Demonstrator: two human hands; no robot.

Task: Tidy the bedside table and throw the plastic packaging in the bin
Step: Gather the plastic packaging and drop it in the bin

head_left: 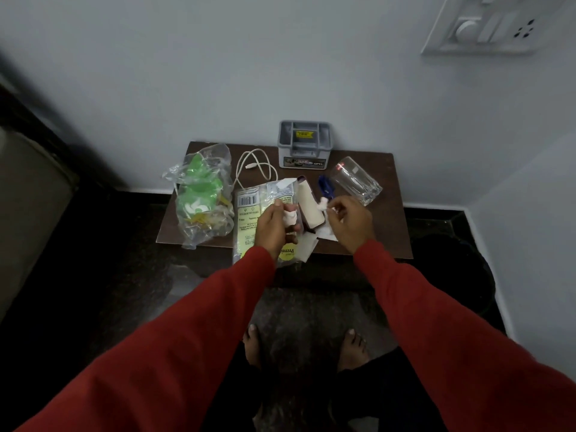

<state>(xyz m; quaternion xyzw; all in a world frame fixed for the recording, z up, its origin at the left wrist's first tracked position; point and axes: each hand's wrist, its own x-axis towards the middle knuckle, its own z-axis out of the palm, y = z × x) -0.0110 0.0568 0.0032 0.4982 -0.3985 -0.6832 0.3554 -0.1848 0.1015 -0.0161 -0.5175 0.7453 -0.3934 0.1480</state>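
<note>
— While the left hand (274, 224) grips crumpled tissue (290, 217) and the right hand (349, 218) pinches another scrap (322, 204), what step?
— Gathering litter. Next, the plastic packaging (249, 210) beneath the left fingers (282, 210) needs lifting off the table (396, 213).

At frame centre, the table (386, 169) is dark brown wood, matt. On its left, a clear, crinkled plastic bag (202, 194) shines. The tumbler (357, 180) on the right is clear glossy glass. The grey organiser (304, 143) behind is smooth plastic. Red cloth sleeves (193, 332) fill the lower frame.
</note>
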